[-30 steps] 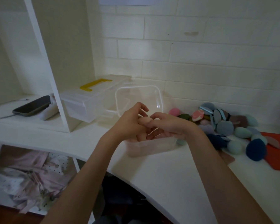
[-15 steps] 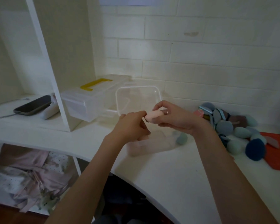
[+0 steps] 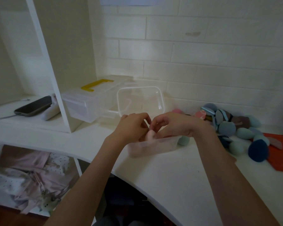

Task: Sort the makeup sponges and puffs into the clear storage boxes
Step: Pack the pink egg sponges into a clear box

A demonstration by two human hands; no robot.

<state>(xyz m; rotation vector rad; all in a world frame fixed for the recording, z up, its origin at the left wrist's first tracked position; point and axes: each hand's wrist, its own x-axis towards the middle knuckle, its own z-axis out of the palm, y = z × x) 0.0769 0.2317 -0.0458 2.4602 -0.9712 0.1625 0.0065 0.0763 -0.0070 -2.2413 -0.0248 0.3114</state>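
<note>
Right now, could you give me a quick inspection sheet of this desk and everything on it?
Surface: white desk, mostly bare in front.
Job's things: open clear box holding pinkish pieces; pink sponge at its rim; pile of sponges and puffs to the right; handled clear box, closed, behind.
Clutter: phone on the shelf; red mat.
Hands: left hand and right hand both over the box, fingers curled at the pink sponge; exact grip unclear.
Cables: one cable at the phone.
Surroundings: white brick wall; fabric below the desk.
</note>
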